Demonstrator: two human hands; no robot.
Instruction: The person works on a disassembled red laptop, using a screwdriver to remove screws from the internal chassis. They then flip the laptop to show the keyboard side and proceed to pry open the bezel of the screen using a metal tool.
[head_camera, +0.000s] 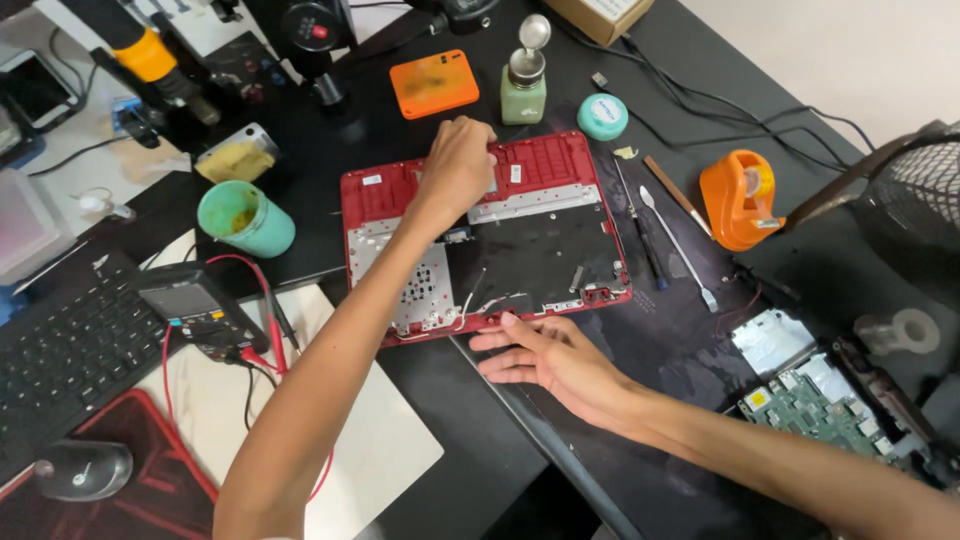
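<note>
shell: red laptop shell (520, 165), opened, inner side up, flat on the dark bench (560, 470), mid-frame
left hand: left hand (457, 165) reaches across the shell to its far edge; fingers curled down onto the upper part. Can't tell if they pinch anything
right hand: right hand (548, 358) lies flat on the bench at the shell's near edge; fingers spread, nothing held, fingertips touching the red rim
inside shell: silver plate (535, 202) across the top half, black sheet (540, 255) below it, thin white wires (478, 305) near the front edge
right of shell: two thin tools (660, 225) lying side by side, then an orange tape dispenser (738, 198)
far side: green pump bottle (523, 88), teal round tin (603, 116), orange flat box (435, 83)
left of shell: green cup (245, 218), multimeter (195, 305) with red leads (268, 300), black keyboard (60, 350), mouse (82, 468)
lower right: green circuit board (820, 405), well apart from the shell
</note>
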